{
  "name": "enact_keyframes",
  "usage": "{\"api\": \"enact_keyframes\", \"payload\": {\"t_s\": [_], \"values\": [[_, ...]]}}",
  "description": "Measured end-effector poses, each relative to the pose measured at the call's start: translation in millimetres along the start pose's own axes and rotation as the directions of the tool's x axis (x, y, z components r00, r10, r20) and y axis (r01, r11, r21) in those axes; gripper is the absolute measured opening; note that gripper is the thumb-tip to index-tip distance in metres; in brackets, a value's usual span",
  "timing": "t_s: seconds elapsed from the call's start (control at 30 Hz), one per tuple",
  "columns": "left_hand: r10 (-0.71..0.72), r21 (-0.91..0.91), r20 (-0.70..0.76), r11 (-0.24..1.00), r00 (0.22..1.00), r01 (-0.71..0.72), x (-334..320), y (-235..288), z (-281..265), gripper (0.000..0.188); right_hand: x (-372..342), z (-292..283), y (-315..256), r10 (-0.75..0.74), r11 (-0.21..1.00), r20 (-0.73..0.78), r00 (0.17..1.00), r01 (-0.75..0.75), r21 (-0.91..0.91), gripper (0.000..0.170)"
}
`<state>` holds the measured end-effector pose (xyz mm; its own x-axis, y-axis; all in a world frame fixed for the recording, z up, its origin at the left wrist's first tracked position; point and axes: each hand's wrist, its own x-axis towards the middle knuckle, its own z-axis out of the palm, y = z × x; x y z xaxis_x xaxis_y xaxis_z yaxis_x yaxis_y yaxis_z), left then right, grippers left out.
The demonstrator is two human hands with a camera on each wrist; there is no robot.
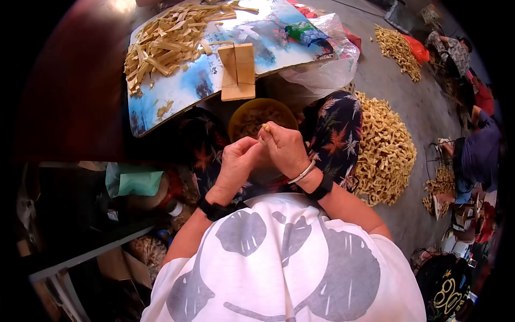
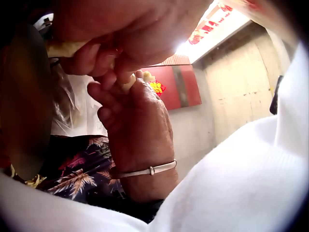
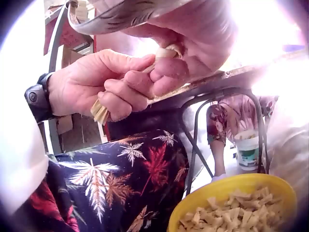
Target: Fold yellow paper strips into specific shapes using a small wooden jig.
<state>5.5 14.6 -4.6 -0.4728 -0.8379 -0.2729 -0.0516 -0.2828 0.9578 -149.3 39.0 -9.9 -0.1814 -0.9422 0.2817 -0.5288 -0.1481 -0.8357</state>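
Observation:
Over the lap, both hands meet on a pale yellow strip. My left hand (image 1: 237, 162) curls its fingers round the strip, whose split tail (image 3: 100, 113) pokes out below the little finger in the right wrist view. My right hand (image 1: 288, 150), with a bracelet at its wrist, pinches the folded end (image 3: 166, 53) between thumb and fingers. In the left wrist view the right hand (image 2: 140, 125) faces the left, fingertips together. Beneath them a yellow bowl (image 3: 285, 191) holds many small pale folded pieces (image 3: 241, 210).
Ahead is a low table (image 1: 188, 99) with a heap of loose strips (image 1: 166, 45) and a wooden stand (image 1: 238, 70) at its near edge. A large pile of knotted pieces (image 1: 386, 150) lies on the floor at right. Other people (image 1: 477, 145) sit far right.

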Motion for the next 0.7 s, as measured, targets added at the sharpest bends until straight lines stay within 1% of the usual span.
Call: {"api": "enact_keyframes", "payload": {"t_s": [0.03, 0.07, 0.13, 0.17, 0.23, 0.27, 0.33, 0.37, 0.43, 0.5, 0.53, 0.57, 0.6, 0.63, 0.7], "values": [[0.032, 0.105, -0.025, 0.994, 0.999, -0.029, 2.5, -5.2, -1.3, 0.016, -0.3, -1.4, -0.8, 0.007, 0.999, -0.003, 1.000, -0.007, -0.032, 0.018], [0.066, 0.210, -0.046, 0.976, 0.997, -0.055, 4.6, -8.6, -2.6, 0.017, 0.3, -3.5, -0.2, 0.019, 0.999, 0.036, 0.999, -0.021, 0.046, 0.017], [0.139, 0.280, -0.060, 0.953, 0.988, -0.117, 6.4, -10.0, -3.6, 0.017, 1.9, -9.4, 3.1, 0.036, 0.978, 0.116, 0.993, -0.059, 0.200, 0.015], [0.174, 0.315, -0.062, 0.938, 0.983, -0.146, 6.6, -11.0, -3.5, 0.018, 1.3, -10.2, 6.5, 0.072, 0.951, 0.191, 0.979, -0.125, 0.283, 0.013], [0.159, 0.212, -0.039, 0.966, 0.987, -0.147, 7.3, -12.8, -4.8, 0.017, 0.3, -11.0, 13.5, 0.122, 0.865, 0.345, 0.931, -0.270, 0.423, 0.009], [0.152, 0.159, -0.027, 0.977, 0.988, -0.146, 7.2, -13.2, -6.4, 0.016, 0.8, -12.8, 15.5, 0.155, 0.829, 0.355, 0.922, -0.316, 0.461, 0.008], [0.067, 0.143, -0.024, 0.988, 0.997, -0.063, -3.7, 0.8, -11.8, 0.016, 0.3, -17.2, 15.3, 0.219, 0.743, 0.382, 0.898, -0.408, 0.531, 0.007], [0.026, 0.137, -0.021, 0.990, 0.999, -0.023, -7.6, 6.3, -15.2, 0.016, 0.0, -19.0, 14.5, 0.256, 0.718, 0.407, 0.877, -0.454, 0.527, 0.007], [0.017, 0.125, 0.003, 0.992, 1.000, -0.018, -8.1, 1.1, -19.6, 0.015, -0.3, -21.4, 12.7, 0.323, 0.664, 0.457, 0.829, -0.542, 0.515, 0.008], [0.009, 0.137, 0.012, 0.991, 1.000, -0.011, -8.1, 0.9, -21.9, 0.015, 1.2, -20.8, 9.8, 0.338, 0.744, 0.436, 0.834, -0.521, 0.419, 0.009], [0.093, 0.203, 0.015, 0.975, 0.996, -0.095, -4.8, -3.2, -25.1, 0.014, 2.9, -19.9, 8.8, 0.343, 0.780, 0.424, 0.838, -0.506, 0.369, 0.009], [0.177, 0.268, 0.023, 0.947, 0.984, -0.177, 0.9, -10.6, -29.4, 0.014, 4.6, -19.2, 9.2, 0.291, 0.852, 0.386, 0.875, -0.421, 0.311, 0.012], [0.260, 0.331, 0.035, 0.908, 0.965, -0.257, 4.8, -6.1, -29.4, 0.013, 6.6, -18.7, 10.4, 0.232, 0.912, 0.353, 0.906, -0.329, 0.246, 0.015], [0.272, 0.283, 0.010, 0.922, 0.962, -0.264, 7.5, -1.7, -27.0, 0.012, 8.5, -17.8, 10.1, 0.168, 0.956, 0.326, 0.930, -0.235, 0.175, 0.018], [0.286, 0.186, -0.044, 0.944, 0.957, -0.274, 10.9, 9.8, -15.3, 0.012, 9.7, -13.8, 2.3, 0.107, 0.979, 0.329, 0.938, -0.157, 0.130, 0.019]]}}
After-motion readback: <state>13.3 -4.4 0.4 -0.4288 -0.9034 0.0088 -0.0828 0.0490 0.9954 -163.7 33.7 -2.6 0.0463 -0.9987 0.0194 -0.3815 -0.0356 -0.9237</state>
